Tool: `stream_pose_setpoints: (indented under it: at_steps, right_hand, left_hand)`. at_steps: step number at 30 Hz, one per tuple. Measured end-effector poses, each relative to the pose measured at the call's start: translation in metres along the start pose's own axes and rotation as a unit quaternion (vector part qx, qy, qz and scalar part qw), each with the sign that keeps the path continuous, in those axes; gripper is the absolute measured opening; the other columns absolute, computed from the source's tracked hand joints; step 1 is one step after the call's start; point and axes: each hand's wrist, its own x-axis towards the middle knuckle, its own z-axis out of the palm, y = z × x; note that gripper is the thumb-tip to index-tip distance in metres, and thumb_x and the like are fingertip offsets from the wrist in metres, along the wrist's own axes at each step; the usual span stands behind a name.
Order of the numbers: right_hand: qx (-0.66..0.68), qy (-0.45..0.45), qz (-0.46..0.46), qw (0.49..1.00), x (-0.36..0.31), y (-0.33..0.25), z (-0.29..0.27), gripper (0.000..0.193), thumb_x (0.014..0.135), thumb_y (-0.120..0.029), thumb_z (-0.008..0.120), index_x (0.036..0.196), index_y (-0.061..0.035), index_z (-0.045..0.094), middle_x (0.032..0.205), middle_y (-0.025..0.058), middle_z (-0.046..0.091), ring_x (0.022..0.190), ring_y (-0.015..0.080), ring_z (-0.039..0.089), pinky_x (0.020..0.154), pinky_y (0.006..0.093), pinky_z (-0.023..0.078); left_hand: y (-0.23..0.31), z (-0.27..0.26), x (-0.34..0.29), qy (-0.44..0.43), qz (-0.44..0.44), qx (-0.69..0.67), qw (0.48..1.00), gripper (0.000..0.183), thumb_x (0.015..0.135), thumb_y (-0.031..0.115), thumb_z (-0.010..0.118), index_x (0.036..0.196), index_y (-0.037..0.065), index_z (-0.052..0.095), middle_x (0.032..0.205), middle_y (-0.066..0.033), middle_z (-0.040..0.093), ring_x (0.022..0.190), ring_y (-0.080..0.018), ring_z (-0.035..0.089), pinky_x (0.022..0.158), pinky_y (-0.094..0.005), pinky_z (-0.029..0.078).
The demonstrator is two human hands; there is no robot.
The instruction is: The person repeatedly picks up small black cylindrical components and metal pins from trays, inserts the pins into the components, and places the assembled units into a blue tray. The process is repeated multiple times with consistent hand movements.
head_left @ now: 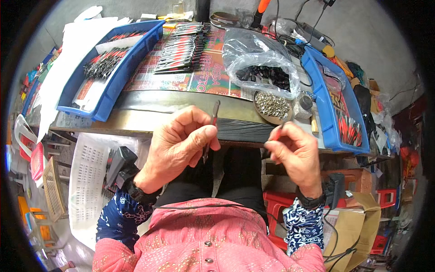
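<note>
My left hand point(179, 143) pinches a thin metal blade-like piece with a red handle part point(211, 129), held upright in front of the table edge. My right hand point(297, 152) is closed on a small red-handled piece point(277, 132), its tip pointing up toward a round dish of small metal parts point(272, 105). The two hands are apart, just above my lap, level with the table's front edge point(149, 129). A black band sits on each wrist.
A clear plastic bag of black parts point(265, 68) lies behind the dish. Rows of finished red-and-black tools point(186, 50) cover the table middle. Blue trays stand at left point(108, 68) and right point(333, 104). A white perforated basket point(88, 177) stands at lower left.
</note>
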Motion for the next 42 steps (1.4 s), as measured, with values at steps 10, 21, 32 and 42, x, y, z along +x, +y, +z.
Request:
stream_pose_setpoints:
  at_steps: [10, 21, 32, 42]
  right_hand:
    - [0.122, -0.107, 0.062, 0.985, -0.009, -0.001, 0.043, 0.029, 0.085, 0.001, 0.072, 0.111, -0.0024, 0.059, 0.080, -0.0029, 0.058, 0.068, 0.0022, 0.055, 0.058, 0.0192, 0.049]
    - [0.198, -0.072, 0.032, 0.977, -0.020, 0.010, 0.065, 0.053, 0.087, 0.004, 0.068, 0.134, 0.0000, 0.045, 0.093, 0.0052, 0.066, 0.077, 0.0100, 0.065, 0.061, 0.0227, 0.056]
    - [0.188, -0.053, 0.042, 0.980, -0.029, 0.021, 0.078, 0.053, 0.090, 0.001, 0.065, 0.138, -0.0040, 0.043, 0.085, 0.0037, 0.067, 0.074, 0.0082, 0.065, 0.061, 0.0225, 0.054]
    - [0.163, -0.058, 0.040, 0.984, -0.030, 0.027, 0.081, 0.052, 0.091, 0.000, 0.064, 0.138, -0.0042, 0.043, 0.084, 0.0040, 0.070, 0.069, 0.0061, 0.063, 0.059, 0.0212, 0.052]
  left_hand:
    - [-0.014, -0.002, -0.012, 0.003, 0.025, 0.074, 0.997, 0.011, 0.089, 0.009, 0.072, 0.093, 0.001, 0.066, 0.076, 0.0023, 0.062, 0.064, -0.0014, 0.053, 0.053, -0.0174, 0.040]
    - [-0.019, 0.009, -0.016, -0.008, -0.049, -0.036, 0.998, 0.015, 0.086, 0.005, 0.073, 0.099, -0.001, 0.067, 0.082, -0.0019, 0.068, 0.062, -0.0036, 0.057, 0.049, -0.0174, 0.043]
    - [-0.035, 0.011, -0.018, -0.004, -0.064, -0.072, 0.995, 0.013, 0.090, 0.008, 0.070, 0.099, -0.002, 0.068, 0.084, -0.0053, 0.069, 0.063, -0.0062, 0.059, 0.051, -0.0190, 0.047]
    - [-0.044, 0.013, -0.019, 0.002, -0.065, -0.093, 0.994, 0.014, 0.089, 0.009, 0.070, 0.098, -0.002, 0.068, 0.082, -0.0042, 0.067, 0.061, -0.0063, 0.058, 0.052, -0.0201, 0.048]
